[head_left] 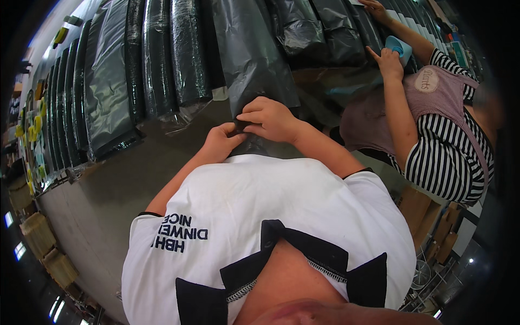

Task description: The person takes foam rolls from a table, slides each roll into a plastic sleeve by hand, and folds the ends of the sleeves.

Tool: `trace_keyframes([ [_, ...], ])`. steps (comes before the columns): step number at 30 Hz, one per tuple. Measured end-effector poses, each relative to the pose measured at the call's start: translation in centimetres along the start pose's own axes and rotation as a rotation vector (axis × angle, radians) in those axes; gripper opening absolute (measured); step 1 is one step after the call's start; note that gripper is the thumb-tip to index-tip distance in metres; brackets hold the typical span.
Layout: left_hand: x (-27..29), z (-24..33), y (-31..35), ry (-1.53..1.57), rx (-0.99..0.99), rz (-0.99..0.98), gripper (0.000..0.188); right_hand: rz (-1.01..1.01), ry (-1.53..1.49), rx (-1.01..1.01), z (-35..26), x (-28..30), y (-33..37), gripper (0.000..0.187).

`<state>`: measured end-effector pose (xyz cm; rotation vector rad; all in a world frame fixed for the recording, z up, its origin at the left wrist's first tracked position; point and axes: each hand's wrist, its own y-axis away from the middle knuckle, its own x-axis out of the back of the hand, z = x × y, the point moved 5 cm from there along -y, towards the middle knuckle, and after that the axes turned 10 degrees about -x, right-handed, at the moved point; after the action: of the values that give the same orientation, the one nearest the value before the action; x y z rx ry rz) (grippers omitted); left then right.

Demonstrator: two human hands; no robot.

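A long dark grey plastic bag (244,49) lies in front of me, its near end hanging at the table edge close to my chest. My right hand (271,120) pinches the near end of this bag between thumb and fingers. Just left of it, my left hand (222,142) has its fingers closed on the same end, thumb toward the right hand. The fingertips of both hands almost meet over the gathered plastic. Whatever the bag contains cannot be seen.
Several dark wrapped rolls (189,54) lie side by side to the left, beside a wide flat dark package (111,81). More dark packages (298,27) lie on the right. A co-worker in a striped shirt (444,157) leans in there, one hand at a light blue tape dispenser (400,50).
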<state>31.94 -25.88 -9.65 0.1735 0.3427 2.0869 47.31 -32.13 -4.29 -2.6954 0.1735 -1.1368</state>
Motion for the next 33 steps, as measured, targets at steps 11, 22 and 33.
trace_keyframes([
  [11, 0.7, 4.2, 1.0, -0.844, -0.45, -0.023, 0.011, -0.17, -0.118, -0.194, -1.2, -0.2, -1.2, 0.015],
  [22, 1.0, 9.5, -4.5, -1.64, -1.081, -0.139, 0.049, -0.713, 0.328, -0.895, 12.1, -3.9, 24.3, 0.025],
  [33, -0.2, 8.6, -7.5, -1.653, -1.164, -0.456, 0.052, 0.178, 0.678, 0.136, 11.3, 8.3, 4.7, 0.067],
])
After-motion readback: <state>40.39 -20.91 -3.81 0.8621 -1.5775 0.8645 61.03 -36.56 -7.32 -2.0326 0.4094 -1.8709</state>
